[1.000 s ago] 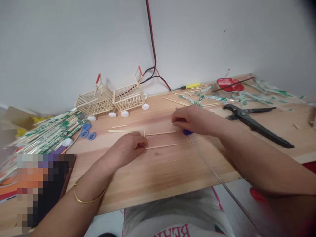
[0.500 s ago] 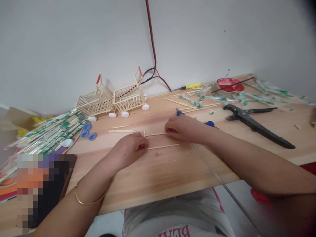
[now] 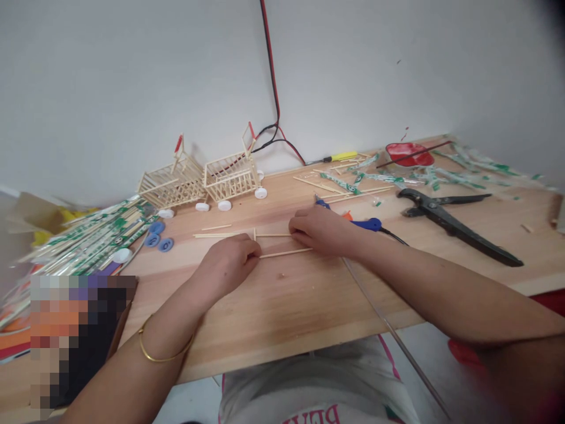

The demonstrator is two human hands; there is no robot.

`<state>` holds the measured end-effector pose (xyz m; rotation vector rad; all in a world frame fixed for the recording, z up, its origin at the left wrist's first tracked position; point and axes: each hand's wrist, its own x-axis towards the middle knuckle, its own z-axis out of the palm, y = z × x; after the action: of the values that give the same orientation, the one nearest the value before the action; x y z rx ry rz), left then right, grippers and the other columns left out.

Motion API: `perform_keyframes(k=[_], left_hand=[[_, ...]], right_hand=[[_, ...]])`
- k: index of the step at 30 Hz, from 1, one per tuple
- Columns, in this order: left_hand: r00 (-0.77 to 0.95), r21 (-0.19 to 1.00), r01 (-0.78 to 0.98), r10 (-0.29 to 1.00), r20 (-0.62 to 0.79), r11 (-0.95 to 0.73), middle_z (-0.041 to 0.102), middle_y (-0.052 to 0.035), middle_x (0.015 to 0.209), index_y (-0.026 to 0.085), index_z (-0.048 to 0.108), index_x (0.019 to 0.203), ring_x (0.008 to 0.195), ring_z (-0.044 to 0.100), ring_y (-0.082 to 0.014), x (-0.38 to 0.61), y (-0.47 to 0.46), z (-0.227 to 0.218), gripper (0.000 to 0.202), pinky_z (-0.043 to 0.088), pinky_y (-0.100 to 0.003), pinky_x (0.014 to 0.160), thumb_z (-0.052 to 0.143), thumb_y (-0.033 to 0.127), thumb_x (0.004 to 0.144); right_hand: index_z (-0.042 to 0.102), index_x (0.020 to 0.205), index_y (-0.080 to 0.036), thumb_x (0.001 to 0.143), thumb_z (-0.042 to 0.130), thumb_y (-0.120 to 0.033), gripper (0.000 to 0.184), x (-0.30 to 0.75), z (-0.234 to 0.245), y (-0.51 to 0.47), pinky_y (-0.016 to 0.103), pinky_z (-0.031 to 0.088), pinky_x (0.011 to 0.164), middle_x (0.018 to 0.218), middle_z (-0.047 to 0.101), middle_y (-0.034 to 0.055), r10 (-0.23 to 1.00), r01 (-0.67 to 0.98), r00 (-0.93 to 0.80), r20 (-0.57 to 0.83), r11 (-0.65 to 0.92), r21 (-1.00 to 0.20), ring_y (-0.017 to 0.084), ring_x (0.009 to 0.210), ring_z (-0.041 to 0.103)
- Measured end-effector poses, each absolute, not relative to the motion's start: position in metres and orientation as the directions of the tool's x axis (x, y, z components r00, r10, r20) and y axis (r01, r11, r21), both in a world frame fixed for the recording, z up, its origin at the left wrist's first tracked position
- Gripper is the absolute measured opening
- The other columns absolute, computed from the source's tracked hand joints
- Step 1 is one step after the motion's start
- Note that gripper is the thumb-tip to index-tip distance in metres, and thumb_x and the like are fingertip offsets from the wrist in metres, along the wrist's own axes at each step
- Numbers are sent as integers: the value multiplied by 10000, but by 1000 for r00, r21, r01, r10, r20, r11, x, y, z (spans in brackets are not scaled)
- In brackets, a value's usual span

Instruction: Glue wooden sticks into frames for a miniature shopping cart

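My left hand [image 3: 229,262] is closed, its fingertips pinching the left end of a thin wooden stick [image 3: 286,254] on the table. Beside those fingers stands a short stick piece [image 3: 255,234], touching the left end of another wooden stick [image 3: 274,235] that runs parallel, farther back. My right hand [image 3: 324,229] has its fingers pressed together on the right end of this back stick. It also covers the right end of the front stick. Behind my right hand lies a blue glue gun [image 3: 369,224], partly hidden by the hand and wrist.
Two small stick-built carts [image 3: 232,176] with white wheels stand at the back. Blue wheels [image 3: 165,244] and wrapped sticks [image 3: 101,229] lie left. Black pliers [image 3: 459,224], torn wrappers [image 3: 436,174], a red dish [image 3: 410,154] and a yellow-handled screwdriver [image 3: 344,156] lie right.
The front stick has shifted slightly away from me and closer to the back stick. Both hands moved a little left, and more of the glue gun shows.
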<state>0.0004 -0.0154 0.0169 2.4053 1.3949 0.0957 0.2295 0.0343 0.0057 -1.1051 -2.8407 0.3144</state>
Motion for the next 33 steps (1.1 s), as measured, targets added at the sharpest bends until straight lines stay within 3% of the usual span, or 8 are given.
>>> perform_keyframes(k=[13,21,27,33], left_hand=[[512,341,822,854,-93,-456,620,-39,841,196,669,799,789,566,-157,-6,-13,17,212,425,-254,708,475,120,762],[438,373,849,893,-98,-375,608,-19,745,181,632,788,691,539,-147,-8,-11,19,122,385,-245,611,517,196,749],[399,320,872,916,-24,-372,647,-52,836,188,667,865,785,574,-175,-9,-7,16,230,413,-271,696,444,213,814],[440,329,853,897,-35,-406,641,-55,811,188,674,795,779,572,-173,-8,-6,13,236,413,-269,709,439,195,816]], right_hand=[[627,850,-146,881,408,-209,230,227,5,38,282,348,726,901,641,99,682,674,-731,-8,720,-164,194,823,588],[623,867,-145,881,428,-239,217,229,3,40,281,364,751,919,641,101,681,665,-733,6,718,-207,192,847,588],[625,873,-147,880,420,-229,221,229,2,41,281,369,757,923,635,101,680,661,-733,11,717,-222,192,852,586],[620,851,-142,883,413,-226,226,228,3,39,279,362,746,906,630,100,676,656,-736,19,721,-222,190,835,582]])
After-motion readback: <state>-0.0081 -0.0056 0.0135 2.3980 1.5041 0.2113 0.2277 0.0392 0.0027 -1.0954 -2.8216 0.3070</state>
